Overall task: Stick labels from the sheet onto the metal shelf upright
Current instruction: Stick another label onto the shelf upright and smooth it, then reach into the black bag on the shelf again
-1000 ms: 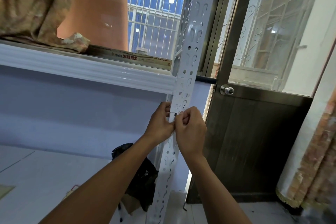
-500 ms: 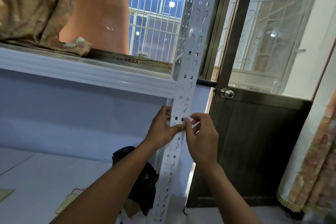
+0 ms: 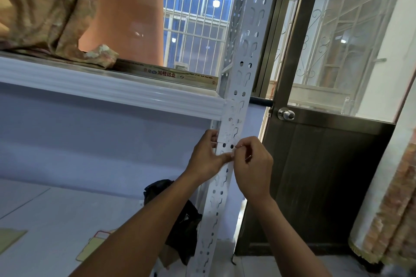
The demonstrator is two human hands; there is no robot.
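Observation:
The white perforated metal shelf upright (image 3: 242, 69) runs from top centre down to the floor. A pale label (image 3: 227, 132) lies on its front face just under the shelf beam, its lower edge level with my fingers. My left hand (image 3: 206, 159) wraps the upright from the left, fingers behind it and thumb pressed across its front below the label. My right hand (image 3: 252, 168) is at the upright's right edge, thumb and forefinger pinched at the label's lower right corner. No label sheet shows clearly.
A white shelf beam (image 3: 112, 87) joins the upright at the left, with patterned cloth (image 3: 45, 7) on the shelf. A dark door (image 3: 315, 186) with a round knob (image 3: 286, 114) stands right of the upright. A black bag (image 3: 180, 220) and yellowish sheets (image 3: 94, 245) lie on the floor.
My hands were pressed together on the upright. The right hand drew away with fingers spread, then curled into a pinch at the upright's right edge. The left thumb slid slightly lower.

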